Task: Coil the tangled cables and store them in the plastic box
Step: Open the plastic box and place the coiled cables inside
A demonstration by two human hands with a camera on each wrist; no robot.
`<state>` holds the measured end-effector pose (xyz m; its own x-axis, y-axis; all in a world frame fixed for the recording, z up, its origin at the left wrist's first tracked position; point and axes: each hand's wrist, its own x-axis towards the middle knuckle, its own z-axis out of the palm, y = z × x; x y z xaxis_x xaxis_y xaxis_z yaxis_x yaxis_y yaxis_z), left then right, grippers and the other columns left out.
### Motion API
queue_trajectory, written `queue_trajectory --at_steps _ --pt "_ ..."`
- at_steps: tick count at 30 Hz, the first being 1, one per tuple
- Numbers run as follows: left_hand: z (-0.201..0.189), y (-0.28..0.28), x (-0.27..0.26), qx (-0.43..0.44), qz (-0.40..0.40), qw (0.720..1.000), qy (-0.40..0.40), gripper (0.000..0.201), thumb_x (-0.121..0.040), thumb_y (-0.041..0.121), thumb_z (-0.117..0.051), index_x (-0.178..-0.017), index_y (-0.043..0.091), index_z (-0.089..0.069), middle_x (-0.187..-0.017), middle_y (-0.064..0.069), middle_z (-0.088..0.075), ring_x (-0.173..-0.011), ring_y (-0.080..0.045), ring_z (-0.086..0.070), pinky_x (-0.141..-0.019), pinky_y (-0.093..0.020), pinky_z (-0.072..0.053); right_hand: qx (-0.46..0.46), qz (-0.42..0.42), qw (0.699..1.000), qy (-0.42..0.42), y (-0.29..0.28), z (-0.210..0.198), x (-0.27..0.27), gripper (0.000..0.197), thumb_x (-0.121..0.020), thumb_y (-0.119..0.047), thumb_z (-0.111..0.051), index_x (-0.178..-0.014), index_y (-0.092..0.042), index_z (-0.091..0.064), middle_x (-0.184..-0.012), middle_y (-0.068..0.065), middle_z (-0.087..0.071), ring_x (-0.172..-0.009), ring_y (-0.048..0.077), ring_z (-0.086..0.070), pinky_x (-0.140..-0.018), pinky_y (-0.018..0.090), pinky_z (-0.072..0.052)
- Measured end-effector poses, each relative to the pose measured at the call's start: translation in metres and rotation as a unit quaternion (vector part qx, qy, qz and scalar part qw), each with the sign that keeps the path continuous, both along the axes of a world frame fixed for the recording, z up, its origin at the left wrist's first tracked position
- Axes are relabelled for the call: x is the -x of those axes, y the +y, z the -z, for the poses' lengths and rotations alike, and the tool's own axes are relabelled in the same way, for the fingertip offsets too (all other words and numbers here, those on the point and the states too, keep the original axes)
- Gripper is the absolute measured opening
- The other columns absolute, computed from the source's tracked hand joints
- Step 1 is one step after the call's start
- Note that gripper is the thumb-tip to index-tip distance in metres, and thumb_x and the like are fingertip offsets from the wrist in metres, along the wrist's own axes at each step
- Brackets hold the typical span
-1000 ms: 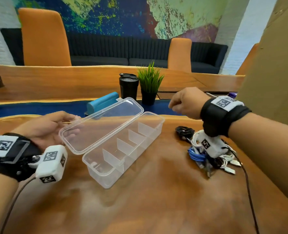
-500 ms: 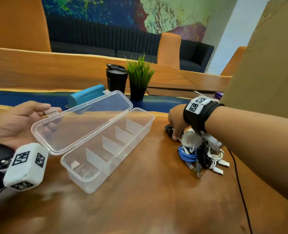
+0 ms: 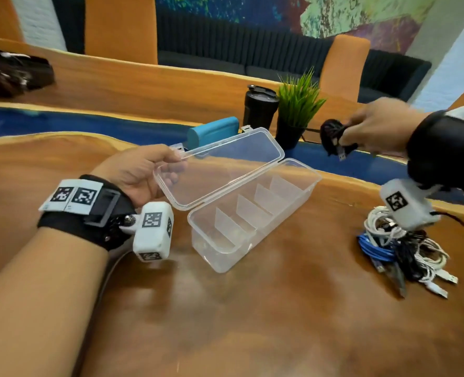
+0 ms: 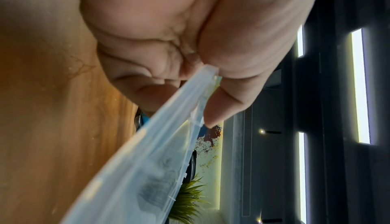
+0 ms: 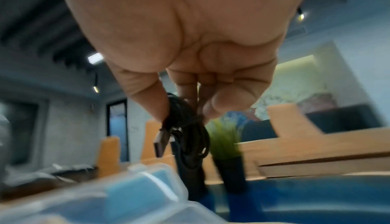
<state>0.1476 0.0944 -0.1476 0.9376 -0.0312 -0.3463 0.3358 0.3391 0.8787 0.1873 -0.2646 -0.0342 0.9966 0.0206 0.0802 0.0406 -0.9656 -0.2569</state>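
A clear plastic box [image 3: 311,183] with several empty compartments stands open mid-table. My left hand [image 3: 141,170] pinches the edge of its raised lid [image 3: 225,161] between thumb and fingers; the lid [image 4: 147,169] and thumb show close up in the left wrist view. My right hand [image 3: 375,126] holds a small coiled black cable [image 3: 334,137] in the air, above and to the right of the box's far end. In the right wrist view the black cable [image 5: 187,135] hangs from the fingertips with its USB plug [image 5: 161,144] dangling. A tangled pile of white, blue and black cables [image 3: 399,248] lies on the table at right.
Behind the box stand a teal case [image 3: 212,130], a black tumbler [image 3: 259,108] and a small potted plant [image 3: 296,110]. A dark bag [image 3: 10,69] lies far left on the back table. Orange chairs and a dark sofa line the far side.
My right hand went down to the cable pile and has lifted the coiled black cable up and away from it. My left hand stays on the lid.
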Motion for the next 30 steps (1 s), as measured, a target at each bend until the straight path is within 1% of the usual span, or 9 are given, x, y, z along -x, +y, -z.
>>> queue_trajectory --at_steps 2,4,7,13,19,22,25,29,30 --pt "0.000 -0.001 0.001 -0.005 -0.019 1.000 -0.008 0.025 -0.089 0.010 -0.058 -0.114 0.006 -0.059 -0.072 -0.002 -0.068 -0.049 -0.009 -0.051 -0.045 -0.015 -0.048 -0.223 -0.039 0.973 0.043 0.025 -0.008 0.021 0.017 -0.082 -0.014 -0.069 -0.066 -0.009 -0.065 -0.062 0.011 -0.054 -0.058 0.022 -0.046 -0.052 0.028 -0.038" --pt "0.001 -0.003 0.001 -0.013 -0.031 0.999 -0.012 0.023 -0.090 0.010 -0.058 -0.112 0.006 -0.060 -0.070 -0.002 -0.068 -0.047 -0.008 -0.051 -0.044 -0.015 -0.047 -0.304 -0.081 0.941 0.125 0.055 -0.006 0.041 0.015 -0.086 -0.009 -0.064 -0.071 -0.008 -0.064 -0.060 0.008 -0.051 -0.055 0.018 -0.048 -0.050 0.028 -0.039" --pt "0.001 -0.004 0.001 -0.019 -0.039 0.999 -0.017 0.013 -0.091 0.010 -0.058 -0.103 0.006 -0.061 -0.066 -0.002 -0.068 -0.043 -0.007 -0.051 -0.043 -0.015 -0.047 -0.299 -0.111 0.914 0.251 0.100 0.011 0.061 0.007 -0.086 -0.009 -0.060 -0.086 -0.003 -0.063 -0.063 0.007 -0.052 -0.051 0.015 -0.052 -0.044 0.023 -0.044" --pt "0.001 -0.002 0.001 -0.026 -0.044 0.998 -0.026 0.023 -0.091 0.011 -0.059 -0.113 0.006 -0.059 -0.079 -0.005 -0.066 -0.048 -0.010 -0.050 -0.039 -0.017 -0.045 -0.205 -0.115 0.913 0.334 0.148 0.053 0.064 0.010 -0.084 -0.011 -0.063 -0.079 -0.002 -0.064 -0.060 0.006 -0.054 -0.049 0.017 -0.050 -0.044 0.023 -0.043" --pt "0.003 0.000 -0.002 -0.033 -0.043 0.998 -0.034 0.024 -0.091 0.012 -0.059 -0.114 0.006 -0.061 -0.080 -0.005 -0.066 -0.051 -0.010 -0.049 -0.039 -0.017 -0.044 -0.037 -0.192 0.940 0.278 0.172 0.061 0.076 0.019 -0.089 -0.023 -0.067 -0.099 -0.008 -0.072 -0.078 0.007 -0.071 -0.064 0.018 -0.066 -0.056 0.025 -0.056" --pt "0.007 0.003 -0.009 -0.028 -0.029 0.999 -0.032 0.018 -0.091 0.014 -0.058 -0.107 0.008 -0.064 -0.077 -0.002 -0.067 -0.051 -0.008 -0.048 -0.040 -0.015 -0.045 0.008 -0.224 0.963 0.153 0.161 0.038 0.075 0.016 -0.088 -0.029 -0.069 -0.096 -0.016 -0.074 -0.076 0.000 -0.073 -0.068 0.015 -0.071 -0.061 0.025 -0.060" --pt "0.009 0.004 -0.012 -0.042 0.006 0.998 -0.041 0.011 -0.089 0.018 -0.059 -0.094 0.011 -0.065 -0.077 0.001 -0.066 -0.047 -0.005 -0.050 -0.044 -0.011 -0.047 -0.036 -0.158 0.986 0.033 0.109 -0.007 0.056 0.008 -0.087 -0.024 -0.070 -0.088 -0.017 -0.074 -0.076 0.000 -0.072 -0.064 0.012 -0.067 -0.055 0.023 -0.056" --pt "0.011 0.010 -0.013 -0.044 0.082 0.994 -0.059 0.051 -0.029 0.029 -0.090 -0.076 0.014 -0.076 -0.072 0.003 -0.069 -0.046 -0.004 -0.051 -0.043 -0.014 -0.048 0.020 -0.054 0.998 0.019 0.012 -0.037 0.044 0.002 -0.085 -0.012 -0.072 -0.083 -0.013 -0.074 -0.069 0.003 -0.069 -0.058 0.012 -0.061 -0.052 0.025 -0.052" --pt "0.009 0.009 -0.013 -0.070 0.081 0.993 -0.052 0.051 -0.029 0.032 -0.090 -0.075 0.014 -0.078 -0.069 0.004 -0.071 -0.045 -0.004 -0.052 -0.042 -0.014 -0.047 0.052 -0.037 0.997 0.045 -0.009 -0.035 0.048 0.005 -0.084 -0.010 -0.070 -0.083 -0.013 -0.073 -0.068 0.001 -0.068 -0.056 0.010 -0.061 -0.049 0.021 -0.050"
